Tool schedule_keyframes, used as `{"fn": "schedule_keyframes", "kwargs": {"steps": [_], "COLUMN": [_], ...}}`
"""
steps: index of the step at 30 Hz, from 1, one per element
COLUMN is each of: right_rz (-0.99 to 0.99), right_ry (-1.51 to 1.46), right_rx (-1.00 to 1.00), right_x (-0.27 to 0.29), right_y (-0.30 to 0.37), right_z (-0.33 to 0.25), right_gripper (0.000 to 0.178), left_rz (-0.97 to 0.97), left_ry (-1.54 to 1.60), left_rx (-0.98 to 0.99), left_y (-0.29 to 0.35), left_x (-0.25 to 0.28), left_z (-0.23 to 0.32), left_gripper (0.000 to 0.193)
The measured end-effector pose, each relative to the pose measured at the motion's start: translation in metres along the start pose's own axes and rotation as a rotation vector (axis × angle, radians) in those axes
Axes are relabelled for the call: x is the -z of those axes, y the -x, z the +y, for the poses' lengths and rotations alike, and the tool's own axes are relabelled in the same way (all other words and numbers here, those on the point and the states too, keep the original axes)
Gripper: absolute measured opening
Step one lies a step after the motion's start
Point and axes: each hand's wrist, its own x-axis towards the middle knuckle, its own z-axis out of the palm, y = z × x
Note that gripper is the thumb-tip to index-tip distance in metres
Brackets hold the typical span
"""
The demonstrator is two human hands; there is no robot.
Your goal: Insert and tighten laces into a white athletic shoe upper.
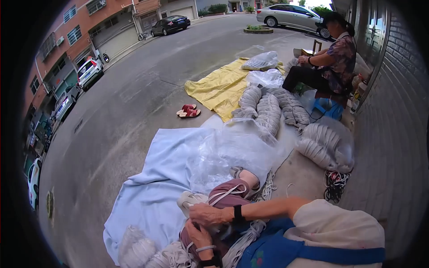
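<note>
In front of my lap, over the maroon trouser legs, my two hands are close together. My right hand (pixel 209 215), with a black wristband, is closed against what looks like a cream shoe upper (pixel 190 201). Just below it my left hand (pixel 199 235), wearing a pale bracelet and a dark watch, has its fingers curled in; what they pinch is hidden. A loose white lace (pixel 227 193) loops from the upper across my knee. Beside my lap hangs a bunch of white laces (pixel 246 241), and a pale blue cloth (pixel 152 187) spreads to the left.
Clear plastic sheeting (pixel 234 147) lies ahead, with stacked grey-white bundles (pixel 269 114) beyond. A bagged bundle (pixel 324 145) and tangled dark cords (pixel 335 184) sit by the right wall. Another person (pixel 337 62) sits working at the far right. Red sandals (pixel 189 111) stand near a yellow sheet (pixel 214 87).
</note>
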Motion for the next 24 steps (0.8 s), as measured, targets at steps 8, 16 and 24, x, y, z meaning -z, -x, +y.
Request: {"fn": "schedule_keyframes", "kwargs": {"steps": [8,16,24], "right_rz": [-0.262,-0.111,-0.069], "right_ry": [-0.538,0.068,0.192], "right_rx": [0.028,-0.353,-0.332], "right_x": [0.001,0.000,-0.025], "right_y": [-0.002,-0.001,0.002], "right_z": [-0.052,-0.017,-0.010], "right_gripper": [0.019,0.019,0.019], "left_rz": [-0.141,0.088,0.056], "left_ry": [-0.141,-0.743,-0.832], "left_rx": [-0.014,-0.125,-0.052], "left_y": [-0.002,-0.007,-0.011], "left_x": [0.001,0.001,0.005], "left_z": [-0.019,0.008,-0.003], "left_gripper": [0.044,0.018,0.021]}}
